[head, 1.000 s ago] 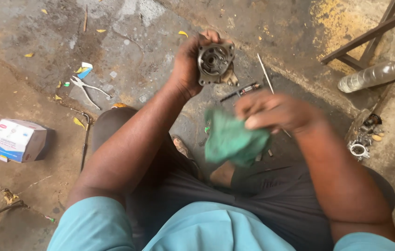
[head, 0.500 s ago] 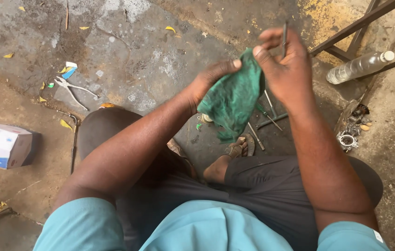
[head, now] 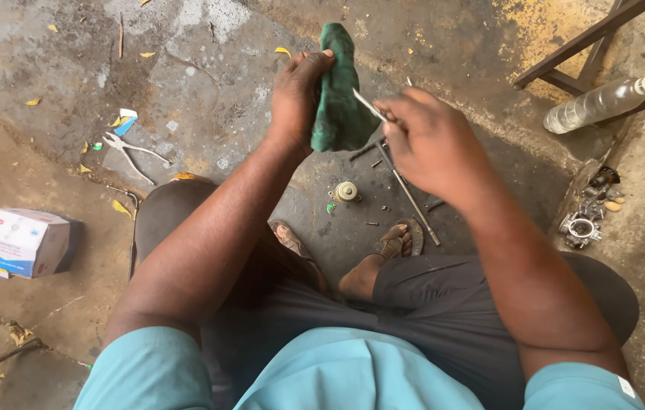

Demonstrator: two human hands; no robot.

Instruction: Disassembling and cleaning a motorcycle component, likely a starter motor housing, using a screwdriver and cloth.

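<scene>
Green cloth [head: 340,91] sits bunched in our left hand [head: 297,95], held up in front of us over the stained concrete floor [head: 209,68], with the fingers closed around its left edge so that the rag stands nearly upright. Our right hand [head: 432,140] is just beside it, fingers pinched shut on a thin metal rod [head: 369,105] whose pale tip slants up and left until it meets the cloth. Below the two hands, on the dark oily patch of floor between our feet, we see a small round metal part [head: 347,191] and a long steel rod [head: 407,193] lying at a slant, with a few tiny bits scattered near them. Off to the left lie a pair of pliers [head: 134,152] and, nearer us, a white and blue cardboard box [head: 25,241]. To the right, a clear plastic bottle [head: 602,102] lies on its side near the dark metal legs of a frame [head: 580,42], and a cluster of grey engine parts [head: 586,216] rests against the raised edge of the floor. Yellow leaves are scattered over the concrete.
</scene>
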